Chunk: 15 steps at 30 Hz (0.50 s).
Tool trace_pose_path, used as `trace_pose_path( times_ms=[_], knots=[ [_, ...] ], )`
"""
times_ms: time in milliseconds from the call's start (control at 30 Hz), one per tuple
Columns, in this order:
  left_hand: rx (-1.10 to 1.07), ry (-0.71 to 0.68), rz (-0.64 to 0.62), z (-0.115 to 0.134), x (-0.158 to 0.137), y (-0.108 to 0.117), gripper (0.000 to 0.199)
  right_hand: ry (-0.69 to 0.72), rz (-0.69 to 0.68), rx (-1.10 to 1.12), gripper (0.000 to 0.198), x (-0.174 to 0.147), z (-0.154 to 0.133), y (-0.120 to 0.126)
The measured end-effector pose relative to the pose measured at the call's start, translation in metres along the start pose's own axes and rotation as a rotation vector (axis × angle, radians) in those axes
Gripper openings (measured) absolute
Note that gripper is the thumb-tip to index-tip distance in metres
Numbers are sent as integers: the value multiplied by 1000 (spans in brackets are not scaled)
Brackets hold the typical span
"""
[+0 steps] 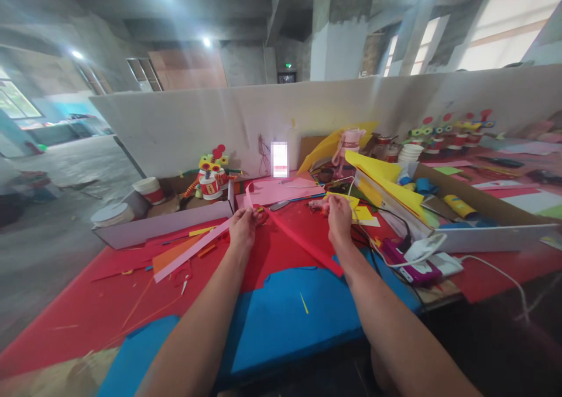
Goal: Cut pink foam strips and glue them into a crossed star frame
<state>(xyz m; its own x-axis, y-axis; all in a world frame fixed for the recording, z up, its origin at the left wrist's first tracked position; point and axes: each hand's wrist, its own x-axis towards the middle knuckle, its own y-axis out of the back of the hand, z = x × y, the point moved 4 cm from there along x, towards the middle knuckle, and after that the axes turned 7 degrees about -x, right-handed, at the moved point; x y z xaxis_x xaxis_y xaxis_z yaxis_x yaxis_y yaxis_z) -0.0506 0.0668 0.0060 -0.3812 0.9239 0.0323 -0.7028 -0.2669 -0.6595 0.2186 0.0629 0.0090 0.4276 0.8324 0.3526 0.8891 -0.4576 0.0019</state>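
Note:
My left hand [243, 228] is closed at the centre of the red table covering, pinching paper strips. A long pink paper strip [197, 247] runs from these fingers down to the left, and a short end stands up above them. A red paper strip [302, 242] slants from beside the same hand down to my right forearm. My right hand [341, 218] is closed a little further right, over the red covering. Something small and pinkish shows at its fingertips, too blurred to name. Pink paper sheets [281, 190] lie just beyond both hands.
Left stands a box [164, 228] with a paper-cup robot figure [211, 177]. An open box [478, 239] of coloured paper rolls is at right, beside a purple power strip [404, 260] with white cables. Blue material [302, 309] covers the near edge. A white partition [197, 119] rises behind.

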Motion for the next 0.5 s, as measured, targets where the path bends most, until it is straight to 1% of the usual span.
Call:
trace_pose_path(
  times_ms=[33,67,100,133,167,200,267,300,333,367,433,467,500],
  knots=[
    [-44,22,24,0,0,1,12,-131,-10,103,22,0,11,-4],
    [-77,43,42,0,1,1,14,-241,-48,186,17,-2,19,-9],
    [-102,63,55,-1,0,1,15,-324,-90,256,12,-6,25,-15],
    [-123,81,65,-2,-1,1,17,-381,-160,300,9,-10,28,-22],
    [-139,101,74,-4,-2,0,18,-408,-251,316,8,-16,28,-29],
    [-149,125,82,-6,-4,-2,19,-404,-358,308,10,-22,25,-36],
    [-148,186,91,-12,-9,-5,20,-316,-540,237,22,-32,15,-48],
    [-141,216,89,-15,-11,-6,20,-252,-584,189,27,-35,9,-51],
    [-133,239,83,-18,-14,-8,19,-184,-589,131,29,-36,3,-52],
    [-127,250,75,-21,-16,-9,19,-110,-559,62,28,-35,-3,-49],
    [-125,249,70,-24,-17,-9,18,61,-391,-117,18,-26,-12,-35],
    [-125,243,70,-25,-17,-8,17,153,-275,-220,14,-20,-15,-23],
    [-126,237,70,-25,-16,-7,17,210,-167,-319,13,-13,-15,-10]
  ],
)
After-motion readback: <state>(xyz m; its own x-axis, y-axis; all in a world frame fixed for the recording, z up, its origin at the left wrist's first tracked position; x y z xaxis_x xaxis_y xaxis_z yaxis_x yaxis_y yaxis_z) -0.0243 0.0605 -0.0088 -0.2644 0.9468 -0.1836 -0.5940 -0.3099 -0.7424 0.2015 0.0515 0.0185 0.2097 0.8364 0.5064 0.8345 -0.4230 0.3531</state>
